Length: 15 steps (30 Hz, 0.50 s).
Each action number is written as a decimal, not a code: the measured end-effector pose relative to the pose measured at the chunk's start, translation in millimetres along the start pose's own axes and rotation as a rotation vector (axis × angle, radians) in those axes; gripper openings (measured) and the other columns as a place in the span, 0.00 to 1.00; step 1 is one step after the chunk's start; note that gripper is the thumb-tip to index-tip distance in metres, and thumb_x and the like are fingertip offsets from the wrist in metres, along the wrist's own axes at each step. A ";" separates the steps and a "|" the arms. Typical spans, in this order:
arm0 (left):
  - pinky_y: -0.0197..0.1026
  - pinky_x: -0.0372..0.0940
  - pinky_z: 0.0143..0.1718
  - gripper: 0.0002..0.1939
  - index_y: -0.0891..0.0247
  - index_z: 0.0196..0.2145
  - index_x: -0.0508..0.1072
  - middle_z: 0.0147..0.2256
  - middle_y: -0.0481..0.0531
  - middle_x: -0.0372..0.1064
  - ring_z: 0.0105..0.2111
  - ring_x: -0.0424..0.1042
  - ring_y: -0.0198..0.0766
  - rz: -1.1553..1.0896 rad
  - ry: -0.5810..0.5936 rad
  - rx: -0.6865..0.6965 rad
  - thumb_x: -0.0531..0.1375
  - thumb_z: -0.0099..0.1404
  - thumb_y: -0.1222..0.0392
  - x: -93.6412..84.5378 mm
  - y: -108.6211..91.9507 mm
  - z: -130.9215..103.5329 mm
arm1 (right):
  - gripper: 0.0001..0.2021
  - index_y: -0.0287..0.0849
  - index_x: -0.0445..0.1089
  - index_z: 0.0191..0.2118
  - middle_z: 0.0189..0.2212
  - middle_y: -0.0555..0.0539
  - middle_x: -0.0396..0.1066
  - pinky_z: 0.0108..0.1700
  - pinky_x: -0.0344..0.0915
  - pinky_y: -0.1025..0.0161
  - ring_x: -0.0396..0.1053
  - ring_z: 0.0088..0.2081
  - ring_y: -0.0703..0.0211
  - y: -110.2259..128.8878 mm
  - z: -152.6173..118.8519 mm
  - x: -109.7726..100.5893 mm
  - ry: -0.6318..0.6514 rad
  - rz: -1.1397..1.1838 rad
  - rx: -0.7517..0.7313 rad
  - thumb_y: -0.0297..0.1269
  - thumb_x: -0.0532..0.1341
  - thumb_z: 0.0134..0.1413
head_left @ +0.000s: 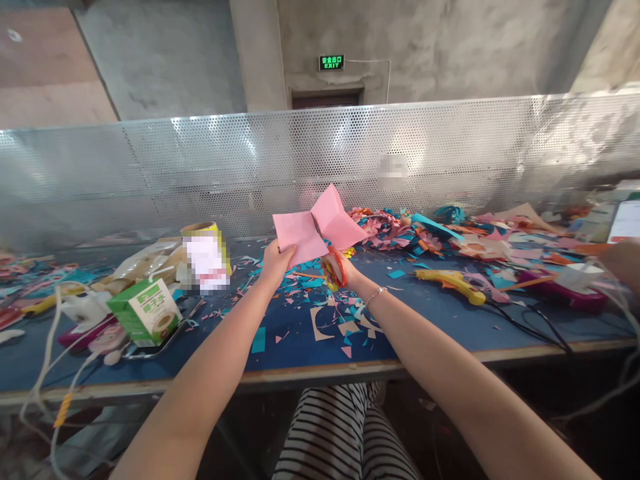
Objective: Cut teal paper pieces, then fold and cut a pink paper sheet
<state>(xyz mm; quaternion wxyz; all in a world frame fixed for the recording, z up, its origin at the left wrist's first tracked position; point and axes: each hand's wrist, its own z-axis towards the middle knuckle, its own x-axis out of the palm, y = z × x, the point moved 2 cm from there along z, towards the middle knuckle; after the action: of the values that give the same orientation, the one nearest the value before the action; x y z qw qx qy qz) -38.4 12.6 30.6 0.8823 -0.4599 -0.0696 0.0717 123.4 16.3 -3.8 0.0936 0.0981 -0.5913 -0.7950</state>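
Note:
Pink paper (299, 235) is held up above the table, its left edge pinched by my left hand (280, 260). A cut or gap runs up its middle, and the right part stands folded upward. My right hand (347, 270) is closed around the orange and yellow handles of a pair of scissors (336, 268). The scissor blades are mostly hidden at the paper's lower edge. Below both hands, small blue, pink and orange paper scraps (325, 323) lie scattered on the blue tabletop (300, 350).
A green and white carton (150, 312) and a tape roll (207, 250) stand left. A heap of coloured paper pieces (395, 230) lies behind my right hand. A yellow glue gun (453, 283) with black cable lies right. Someone's hand (623, 263) shows at the right edge.

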 end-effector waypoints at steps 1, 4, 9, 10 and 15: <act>0.36 0.61 0.27 0.11 0.66 0.28 0.74 0.25 0.50 0.71 0.28 0.68 0.38 -0.034 0.005 -0.034 0.66 0.44 0.62 1.0 0.5 -0.4 | 0.13 0.46 0.52 0.26 0.12 0.57 0.53 0.15 0.53 0.67 0.53 0.13 0.67 -0.9 0.8 -0.4 0.003 0.017 0.019 0.48 0.53 0.50; 0.35 0.60 0.23 0.14 0.66 0.30 0.74 0.21 0.48 0.69 0.24 0.68 0.37 -0.132 0.003 -0.151 0.67 0.43 0.62 3.3 3.0 -1.3 | 0.14 0.46 0.53 0.24 0.11 0.56 0.52 0.15 0.53 0.67 0.53 0.13 0.66 -2.4 3.0 -0.9 -0.002 0.005 0.028 0.50 0.52 0.51; 0.35 0.61 0.22 0.17 0.66 0.34 0.74 0.22 0.48 0.69 0.24 0.68 0.37 -0.161 0.008 -0.194 0.67 0.43 0.62 4.4 4.1 -1.5 | 0.14 0.45 0.53 0.22 0.08 0.56 0.52 0.14 0.53 0.68 0.54 0.12 0.65 0.5 1.2 -1.0 -0.038 -0.156 -0.058 0.47 0.51 0.53; 0.35 0.61 0.22 0.17 0.65 0.34 0.74 0.23 0.49 0.70 0.25 0.69 0.37 -0.161 0.013 -0.188 0.67 0.43 0.62 4.6 4.0 -1.6 | 0.14 0.45 0.52 0.22 0.07 0.56 0.51 0.14 0.53 0.68 0.54 0.11 0.65 1.6 0.0 -0.9 -0.040 -0.175 -0.072 0.46 0.50 0.53; 0.36 0.63 0.25 0.17 0.65 0.33 0.74 0.26 0.51 0.72 0.28 0.70 0.39 -0.142 0.042 -0.138 0.67 0.43 0.61 6.0 2.3 -2.3 | 0.15 0.44 0.52 0.20 0.07 0.56 0.51 0.16 0.55 0.68 0.55 0.11 0.67 3.7 -2.4 -0.4 -0.031 -0.244 -0.115 0.44 0.50 0.53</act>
<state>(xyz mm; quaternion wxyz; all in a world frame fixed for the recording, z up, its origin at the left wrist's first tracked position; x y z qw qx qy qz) -32.2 13.2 27.7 0.8526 -0.5150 -0.0885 -0.0058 124.5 13.2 -0.9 -0.0075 0.1513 -0.5296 -0.8346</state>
